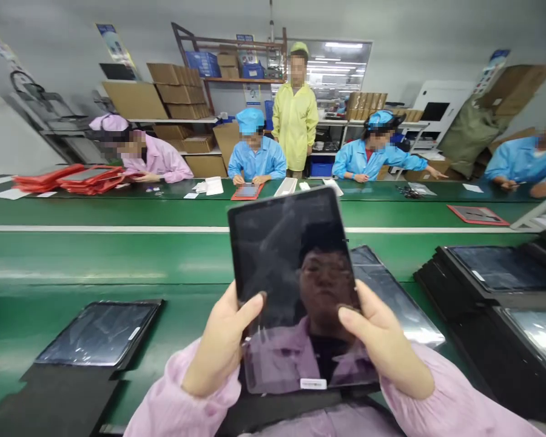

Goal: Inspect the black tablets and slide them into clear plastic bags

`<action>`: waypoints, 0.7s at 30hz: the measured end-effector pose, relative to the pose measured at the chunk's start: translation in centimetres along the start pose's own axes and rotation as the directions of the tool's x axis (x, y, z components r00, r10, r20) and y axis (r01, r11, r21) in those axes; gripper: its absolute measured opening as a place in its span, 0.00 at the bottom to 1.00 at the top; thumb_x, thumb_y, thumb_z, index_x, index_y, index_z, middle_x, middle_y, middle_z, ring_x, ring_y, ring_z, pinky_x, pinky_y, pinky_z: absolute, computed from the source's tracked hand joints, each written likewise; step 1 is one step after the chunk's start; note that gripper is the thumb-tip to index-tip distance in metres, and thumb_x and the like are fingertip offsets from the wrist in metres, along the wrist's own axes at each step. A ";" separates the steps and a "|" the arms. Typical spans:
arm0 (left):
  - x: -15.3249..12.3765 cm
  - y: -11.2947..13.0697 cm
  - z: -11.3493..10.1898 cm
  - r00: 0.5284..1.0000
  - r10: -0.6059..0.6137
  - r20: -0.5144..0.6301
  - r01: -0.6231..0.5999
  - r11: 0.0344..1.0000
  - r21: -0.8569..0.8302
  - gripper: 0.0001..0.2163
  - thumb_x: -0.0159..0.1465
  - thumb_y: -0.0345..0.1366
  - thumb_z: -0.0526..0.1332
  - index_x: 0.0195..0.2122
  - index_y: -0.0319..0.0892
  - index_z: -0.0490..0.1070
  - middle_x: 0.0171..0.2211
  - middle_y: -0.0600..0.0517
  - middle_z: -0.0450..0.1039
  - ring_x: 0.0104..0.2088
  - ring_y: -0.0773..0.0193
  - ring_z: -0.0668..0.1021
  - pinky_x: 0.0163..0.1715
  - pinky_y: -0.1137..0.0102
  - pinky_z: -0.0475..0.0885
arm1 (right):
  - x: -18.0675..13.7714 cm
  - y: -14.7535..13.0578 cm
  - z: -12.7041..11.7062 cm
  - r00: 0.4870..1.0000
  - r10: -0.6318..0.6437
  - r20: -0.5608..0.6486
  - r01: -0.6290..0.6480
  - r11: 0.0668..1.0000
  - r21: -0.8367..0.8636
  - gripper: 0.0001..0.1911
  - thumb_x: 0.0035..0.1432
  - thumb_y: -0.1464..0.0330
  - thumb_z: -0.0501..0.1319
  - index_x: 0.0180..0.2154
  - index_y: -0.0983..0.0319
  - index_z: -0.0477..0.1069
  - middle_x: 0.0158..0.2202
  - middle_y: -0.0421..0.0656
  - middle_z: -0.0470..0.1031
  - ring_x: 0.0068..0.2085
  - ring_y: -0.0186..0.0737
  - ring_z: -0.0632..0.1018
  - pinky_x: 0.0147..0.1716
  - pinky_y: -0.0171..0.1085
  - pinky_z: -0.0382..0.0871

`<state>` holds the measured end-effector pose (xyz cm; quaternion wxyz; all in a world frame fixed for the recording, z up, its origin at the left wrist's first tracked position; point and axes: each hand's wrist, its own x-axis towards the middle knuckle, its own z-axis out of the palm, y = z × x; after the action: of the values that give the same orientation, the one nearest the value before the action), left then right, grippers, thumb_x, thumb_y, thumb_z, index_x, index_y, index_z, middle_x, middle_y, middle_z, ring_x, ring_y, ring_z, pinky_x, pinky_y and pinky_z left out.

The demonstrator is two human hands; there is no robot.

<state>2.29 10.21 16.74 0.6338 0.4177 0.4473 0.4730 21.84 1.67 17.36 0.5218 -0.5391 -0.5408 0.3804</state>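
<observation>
I hold a black tablet (291,267) upright in front of me, its dark glass screen facing me and mirroring a pink-sleeved person. My left hand (221,343) grips its lower left edge, thumb on the glass. My right hand (384,343) grips the lower right edge, thumb also on the screen. A small white label (313,383) sits near the tablet's bottom edge. Behind it, another tablet (391,291) lies flat on the green bench (73,261).
A tablet in a black tray (100,334) lies at the left; stacked black trays with tablets (495,273) fill the right. Across the belt sit workers in pink and blue coats, one in yellow stands. Red trays (73,179) and cardboard boxes (177,91) lie beyond.
</observation>
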 end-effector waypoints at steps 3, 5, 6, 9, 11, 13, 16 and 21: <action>-0.5 -0.5 -1.1 0.989 -0.143 -0.035 0.143 0.990 -0.012 0.35 0.41 0.43 0.71 0.53 0.46 0.66 0.41 0.49 0.78 0.40 0.51 0.79 0.38 0.64 0.75 | -0.1 2.3 -3.6 0.995 0.035 0.093 -0.001 0.940 -0.340 0.25 0.53 0.59 0.57 0.52 0.60 0.67 0.49 0.47 0.75 0.51 0.50 0.74 0.52 0.48 0.67; -0.2 -1.2 -2.1 0.978 -0.201 -0.050 0.203 0.978 0.055 0.34 0.43 0.41 0.71 0.54 0.48 0.65 0.41 0.51 0.78 0.39 0.52 0.80 0.37 0.64 0.76 | -0.3 4.3 -7.3 0.993 0.027 -0.112 -0.088 0.807 -0.584 0.26 0.49 0.60 0.59 0.51 0.62 0.69 0.54 0.49 0.70 0.57 0.52 0.68 0.59 0.50 0.56; 0.1 -1.7 -2.6 0.974 -0.220 -0.059 0.225 0.970 0.094 0.33 0.44 0.40 0.70 0.54 0.48 0.65 0.41 0.50 0.78 0.39 0.52 0.80 0.37 0.64 0.76 | -0.5 5.3 -9.1 0.972 0.063 -0.226 -0.197 0.744 -0.639 0.29 0.47 0.60 0.61 0.52 0.63 0.69 0.56 0.51 0.67 0.59 0.54 0.65 0.61 0.50 0.52; 1.3 -3.7 -3.7 0.978 -0.189 -0.087 0.202 0.960 0.193 0.31 0.45 0.41 0.68 0.53 0.46 0.66 0.45 0.48 0.77 0.43 0.49 0.79 0.42 0.60 0.74 | -1.4 8.3 -12.6 0.872 0.332 -0.361 -0.487 0.674 -0.555 0.39 0.45 0.58 0.61 0.57 0.68 0.61 0.58 0.55 0.64 0.59 0.56 0.65 0.59 0.50 0.55; 1.8 -4.9 -4.1 0.982 -0.112 -0.152 0.153 0.944 0.293 0.31 0.46 0.42 0.67 0.54 0.45 0.66 0.50 0.47 0.73 0.50 0.48 0.75 0.50 0.58 0.69 | -2.2 9.8 -12.8 0.829 0.443 -0.342 -0.559 0.690 -0.460 0.41 0.48 0.54 0.57 0.60 0.69 0.56 0.58 0.54 0.64 0.58 0.54 0.66 0.58 0.49 0.58; 2.0 -5.7 -4.1 0.980 -0.048 -0.192 0.127 0.898 0.421 0.32 0.49 0.44 0.64 0.57 0.43 0.62 0.56 0.46 0.68 0.56 0.49 0.69 0.57 0.59 0.61 | -2.9 10.6 -12.0 0.835 0.420 -0.355 -0.544 0.723 -0.425 0.41 0.50 0.53 0.54 0.61 0.68 0.52 0.61 0.53 0.60 0.60 0.52 0.64 0.60 0.48 0.55; 2.0 -5.7 -3.7 0.986 0.003 -0.167 0.094 0.813 0.575 0.33 0.53 0.46 0.59 0.60 0.38 0.58 0.59 0.43 0.63 0.59 0.51 0.65 0.59 0.61 0.56 | -3.6 10.7 -10.7 0.869 0.337 -0.363 -0.479 0.757 -0.445 0.43 0.50 0.53 0.53 0.62 0.67 0.50 0.64 0.50 0.53 0.64 0.49 0.55 0.62 0.46 0.49; 2.2 -4.6 -3.0 0.986 -0.031 -0.167 0.151 0.609 0.779 0.32 0.55 0.47 0.55 0.60 0.39 0.59 0.45 0.42 0.76 0.51 0.43 0.73 0.49 0.56 0.65 | -3.7 10.3 -10.7 0.877 0.370 -0.306 -0.474 0.771 -0.425 0.44 0.48 0.54 0.55 0.63 0.66 0.49 0.65 0.50 0.49 0.65 0.48 0.52 0.63 0.47 0.44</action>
<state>0.81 11.68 11.25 0.3770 0.5969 0.6722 0.2227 33.67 -2.26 8.55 0.3218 -0.7970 -0.4264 0.2818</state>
